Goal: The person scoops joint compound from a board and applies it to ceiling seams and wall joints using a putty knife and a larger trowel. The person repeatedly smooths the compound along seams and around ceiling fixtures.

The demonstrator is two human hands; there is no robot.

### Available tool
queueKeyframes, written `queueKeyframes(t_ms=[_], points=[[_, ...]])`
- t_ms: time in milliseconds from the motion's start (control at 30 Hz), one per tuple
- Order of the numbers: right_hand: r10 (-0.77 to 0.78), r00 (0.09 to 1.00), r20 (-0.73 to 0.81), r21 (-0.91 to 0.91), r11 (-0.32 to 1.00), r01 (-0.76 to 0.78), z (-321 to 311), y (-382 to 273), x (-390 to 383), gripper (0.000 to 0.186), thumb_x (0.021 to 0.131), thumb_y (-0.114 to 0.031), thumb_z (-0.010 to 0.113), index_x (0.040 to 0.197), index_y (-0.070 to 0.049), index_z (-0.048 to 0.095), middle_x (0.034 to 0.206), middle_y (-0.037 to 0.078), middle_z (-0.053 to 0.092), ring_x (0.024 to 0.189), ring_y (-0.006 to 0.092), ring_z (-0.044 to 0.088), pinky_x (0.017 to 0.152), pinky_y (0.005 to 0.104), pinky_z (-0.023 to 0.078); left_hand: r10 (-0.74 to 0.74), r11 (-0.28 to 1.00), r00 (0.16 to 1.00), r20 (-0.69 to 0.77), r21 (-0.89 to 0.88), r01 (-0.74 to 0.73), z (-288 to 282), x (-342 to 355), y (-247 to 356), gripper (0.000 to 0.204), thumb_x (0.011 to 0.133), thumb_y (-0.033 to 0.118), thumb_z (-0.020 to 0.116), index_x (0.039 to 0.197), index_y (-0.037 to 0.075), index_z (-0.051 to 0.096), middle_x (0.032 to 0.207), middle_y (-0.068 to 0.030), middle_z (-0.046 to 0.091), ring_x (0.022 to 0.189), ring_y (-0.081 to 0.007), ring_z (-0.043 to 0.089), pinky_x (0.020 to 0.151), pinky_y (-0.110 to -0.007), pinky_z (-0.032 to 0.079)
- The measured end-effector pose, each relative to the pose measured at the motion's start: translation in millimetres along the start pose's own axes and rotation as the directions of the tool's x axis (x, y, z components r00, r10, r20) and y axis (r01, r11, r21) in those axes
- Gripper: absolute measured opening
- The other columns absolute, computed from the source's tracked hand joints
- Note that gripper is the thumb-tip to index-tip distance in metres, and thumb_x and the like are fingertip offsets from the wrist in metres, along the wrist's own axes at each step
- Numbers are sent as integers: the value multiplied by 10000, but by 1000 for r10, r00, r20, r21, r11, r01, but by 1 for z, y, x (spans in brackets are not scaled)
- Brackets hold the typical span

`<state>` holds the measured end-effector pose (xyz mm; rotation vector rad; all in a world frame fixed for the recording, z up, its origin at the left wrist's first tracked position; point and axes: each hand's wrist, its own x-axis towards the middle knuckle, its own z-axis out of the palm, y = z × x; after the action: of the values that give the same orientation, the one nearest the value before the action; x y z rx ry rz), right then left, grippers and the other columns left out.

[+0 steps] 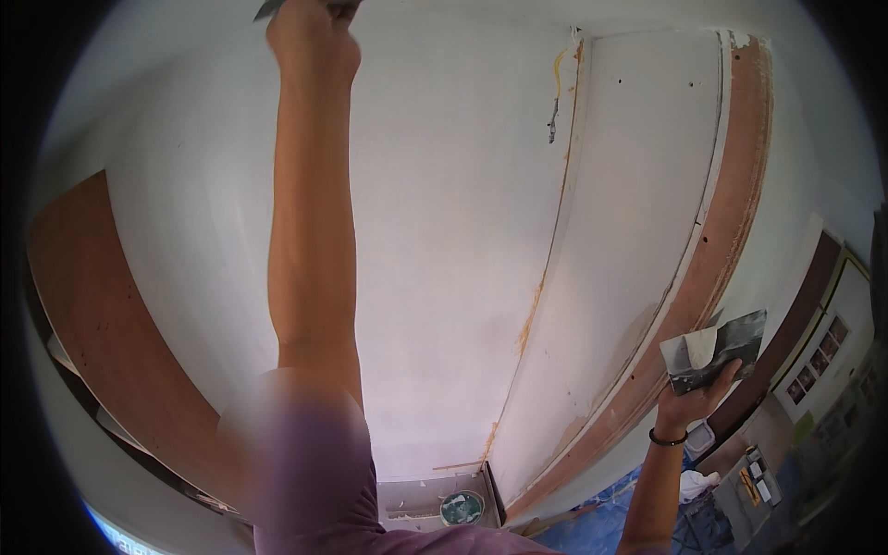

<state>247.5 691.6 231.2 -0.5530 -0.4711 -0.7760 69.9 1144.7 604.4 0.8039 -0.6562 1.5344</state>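
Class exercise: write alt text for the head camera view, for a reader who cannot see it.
A person's left hand reaches high up a white wall with a putty knife, while the right hand holds a flat metal trowel carrying white filler.

My one view sits on my head, close to the white wall [444,231], facing it and tipping down along it to the floor [592,527]; its fisheye rim bends the edges.

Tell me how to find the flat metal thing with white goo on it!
Start at the big white wall and follow its brown strip down to the right. There the right hand holds up a flat grey metal plate, the only thing carrying a blob of white paste.
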Motion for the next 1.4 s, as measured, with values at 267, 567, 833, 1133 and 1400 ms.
queueKeyframes(t_ms=[267, 567, 833, 1133, 1400], points=[[25, 1000, -15, 50, 998, -24, 11, 1, 1, 594, 1070, -410, 489, 1474, 15, 395, 1502, 164, 453, 1370, 302, 501, 1126, 473, 481, -133, 987, 973, -187, -117, 112, -51, 14, -53, 432, 1056, 78, 460, 1466, -33, 381, 1414, -166, 493, 1224, -327, 546, 1062, -521, 483], [15, 999, -29, 57, 998, -14, 8, 3, 3, 596, 1055, -406, 535, 1458, 12, 402, 1466, 154, 489, 1318, 286, 545, 1104, 460, 492, -168, 981, 968, -184, -129, 146, -26, 39, -63, 438, 1048, 38, 428, 1464, -68, 341, 1444, -203, 428, 1267, -374, 511, 1082, -575, 471], [81, 997, -5, 121, 989, -80, 28, -5, -3, 612, 1049, -412, 549, 1454, 18, 390, 1444, 151, 501, 1294, 272, 558, 1094, 440, 493, -134, 990, 975, -179, -62, 124, 24, 5, -18, 440, 1034, 28, 452, 1444, -102, 355, 1474, -206, 406, 1276, -349, 510, 1101, -492, 463], [10, 999, 43, 54, 998, -12, 9, 7, -1, 612, 1052, -405, 547, 1452, 26, 380, 1467, 162, 473, 1323, 268, 531, 1112, 444, 479, 7, 984, 995, -95, 176, 10, 78, -27, 26, 321, 977, 104, 523, 1281, 3, 550, 1204, -136, 625, 1075, -290, 630, 897, -429, 509], [88, 995, 35, 90, 992, -91, 17, -2, 0, 608, 1052, -404, 548, 1460, 12, 373, 1459, 163, 483, 1316, 279, 539, 1097, 450, 489, -183, 981, 947, -264, -114, 157, -19, -13, -33, 425, 1034, 26, 447, 1435, -94, 371, 1447, -215, 423, 1275, -370, 513, 1086, -545, 476]])
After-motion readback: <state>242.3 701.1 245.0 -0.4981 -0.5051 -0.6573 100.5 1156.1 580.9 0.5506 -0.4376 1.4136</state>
